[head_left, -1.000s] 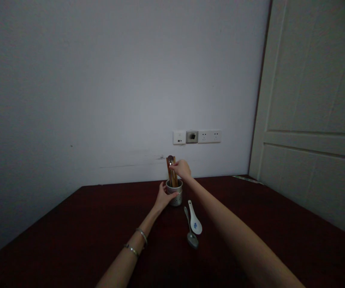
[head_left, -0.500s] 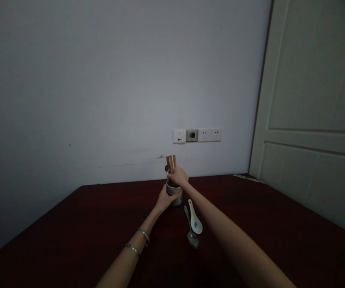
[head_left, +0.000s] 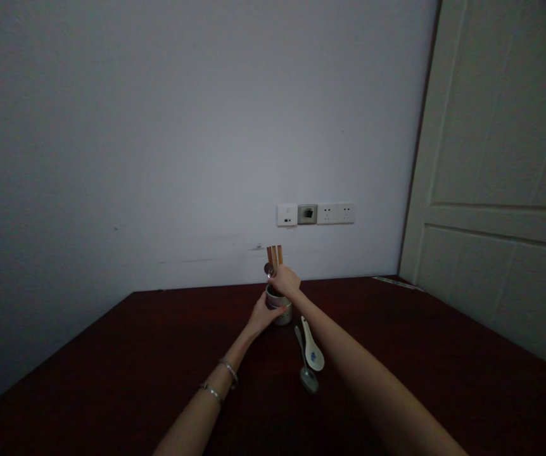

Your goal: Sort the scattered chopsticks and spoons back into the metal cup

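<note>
My left hand (head_left: 264, 313) is wrapped round the side of a pale grey cylindrical holder (head_left: 282, 318), which stands upright on the table. Over its mouth, my right hand (head_left: 286, 280) is closed, its fingertips pinching what looks like a spoon (head_left: 268, 268) with a dark round end pointing up. Several light-brown chopsticks (head_left: 275, 254) rise out of the holder behind that hand, their lower parts hidden. To the holder's near right lie a white soup spoon (head_left: 314, 358) with a blue mark and a metal spoon (head_left: 308, 380), side by side and untouched.
The dark red table (head_left: 182, 354) reaches back to a pale wall. Wall sockets (head_left: 336, 213) and a switch plate (head_left: 307, 215) sit above the table's far edge. A thin strip (head_left: 398, 283) lies at the back right, near a white panelled door (head_left: 496, 253).
The whole view has shifted slightly, so things appear a little further right. Both hands stay at the holder, with the right hand still closed over its mouth.
</note>
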### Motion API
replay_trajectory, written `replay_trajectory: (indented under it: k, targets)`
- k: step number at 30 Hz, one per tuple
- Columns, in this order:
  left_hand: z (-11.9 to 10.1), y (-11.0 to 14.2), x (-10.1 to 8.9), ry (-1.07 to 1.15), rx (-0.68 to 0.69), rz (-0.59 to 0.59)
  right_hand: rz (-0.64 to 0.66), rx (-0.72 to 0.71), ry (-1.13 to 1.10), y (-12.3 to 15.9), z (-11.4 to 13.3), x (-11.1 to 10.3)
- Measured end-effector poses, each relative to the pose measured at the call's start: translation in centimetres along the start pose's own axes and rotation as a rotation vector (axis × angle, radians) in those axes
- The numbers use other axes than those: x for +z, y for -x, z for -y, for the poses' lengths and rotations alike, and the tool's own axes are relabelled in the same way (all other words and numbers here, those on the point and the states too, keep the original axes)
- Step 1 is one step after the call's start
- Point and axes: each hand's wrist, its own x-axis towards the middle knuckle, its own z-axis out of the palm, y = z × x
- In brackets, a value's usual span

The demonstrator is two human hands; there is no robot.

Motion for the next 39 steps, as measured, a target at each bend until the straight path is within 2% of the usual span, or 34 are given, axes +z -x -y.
replay_trajectory:
  k: [29, 34, 39]
  targets:
    - [1.2, -0.3, -0.3, 0.120, -0.005, 0.044, -0.027, -0.113, 0.034, -0.3, -0.4, -0.4]
    - [0.6, -0.3, -0.3, 0.160, -0.021, 0.050, -0.040, -0.151, -0.128, -0.2, -2.5, -1.8]
    - [-0.1, 0.0, -0.4, 0.139, -0.032, 0.034, -0.095, -0.168, -0.321, 0.4, -6.9, -3.4]
